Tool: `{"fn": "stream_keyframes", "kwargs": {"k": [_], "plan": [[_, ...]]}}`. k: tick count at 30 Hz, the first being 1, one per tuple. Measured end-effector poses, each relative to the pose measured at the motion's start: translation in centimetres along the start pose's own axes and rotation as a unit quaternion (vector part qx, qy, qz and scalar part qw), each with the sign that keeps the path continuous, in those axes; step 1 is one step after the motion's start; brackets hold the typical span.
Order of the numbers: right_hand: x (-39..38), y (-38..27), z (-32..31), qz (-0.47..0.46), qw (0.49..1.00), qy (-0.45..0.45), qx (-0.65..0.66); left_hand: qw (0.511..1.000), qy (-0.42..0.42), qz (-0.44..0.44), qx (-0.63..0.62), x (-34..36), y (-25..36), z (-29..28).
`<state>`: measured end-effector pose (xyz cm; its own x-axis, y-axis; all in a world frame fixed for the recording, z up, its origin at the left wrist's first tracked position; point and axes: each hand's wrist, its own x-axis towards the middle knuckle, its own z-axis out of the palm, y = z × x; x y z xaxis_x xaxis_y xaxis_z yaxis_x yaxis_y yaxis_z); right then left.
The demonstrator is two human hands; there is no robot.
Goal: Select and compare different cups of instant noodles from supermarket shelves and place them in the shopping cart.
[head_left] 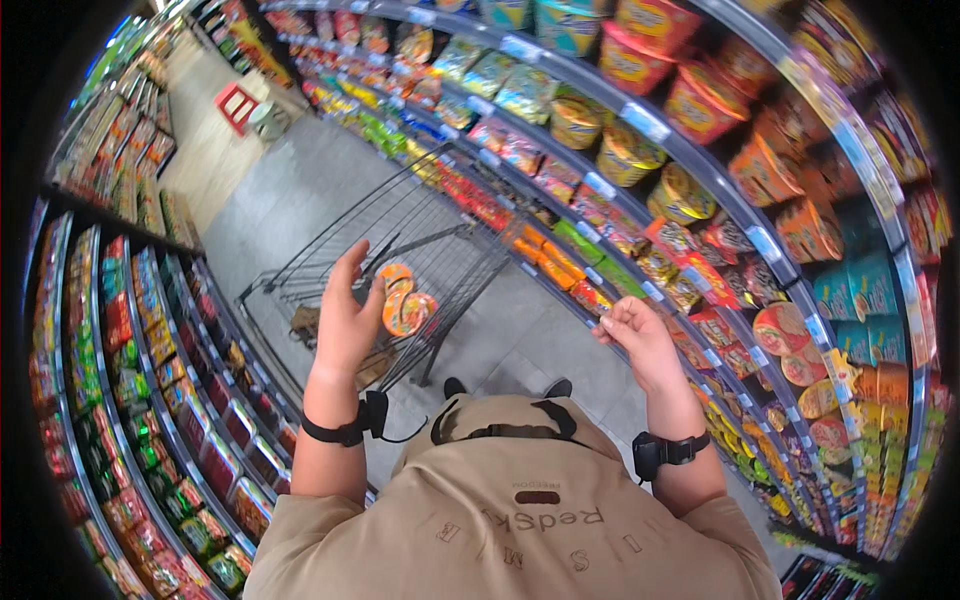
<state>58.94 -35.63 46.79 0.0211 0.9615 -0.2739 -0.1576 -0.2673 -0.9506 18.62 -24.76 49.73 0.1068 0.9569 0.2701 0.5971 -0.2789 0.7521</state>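
My left hand (348, 318) is raised over a dark wire shopping cart (437, 347), its fingers stretched and apart, holding nothing. Just beside its thumb, a few round orange-lidded instant noodle cups (408, 314) lie inside the cart. Off to the right, my right hand (638, 338) hovers in front of the shelf of packaged noodles (560, 272). Its fingers curl in against the thumb, and no object shows between them. Both wrists wear a black strap with a small device.
Tall shelves of noodle tubs (629, 152) and packets curve along the right. Lower shelves of bagged goods (160, 390) line the left. Farther up the aisle stand a red stool (237, 108) and a pale bucket (268, 121). Grey floor tiles (300, 185) run between.
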Motion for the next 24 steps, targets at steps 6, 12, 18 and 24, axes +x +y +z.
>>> {"fn": "stream_keyframes", "kwargs": {"k": [6,12,18,24], "plan": [[3.4,0.9,10.3,0.018,0.994,-0.102,-0.027,0.994,0.076,-0.072,-0.014,-3.4,-10.1,-8.2],[6.3,1.1,18.6,0.04,0.985,-0.155,-0.067,0.988,0.077,-0.13,-0.014,-7.3,-15.7,-12.5],[8.4,2.0,23.6,0.062,0.981,-0.166,-0.082,0.982,0.063,-0.177,-0.017,-10.1,-18.7,-14.2],[10.8,3.1,25.4,0.09,0.969,-0.208,-0.097,0.978,0.085,-0.192,-0.021,-11.0,-21.3,-13.0]]}}
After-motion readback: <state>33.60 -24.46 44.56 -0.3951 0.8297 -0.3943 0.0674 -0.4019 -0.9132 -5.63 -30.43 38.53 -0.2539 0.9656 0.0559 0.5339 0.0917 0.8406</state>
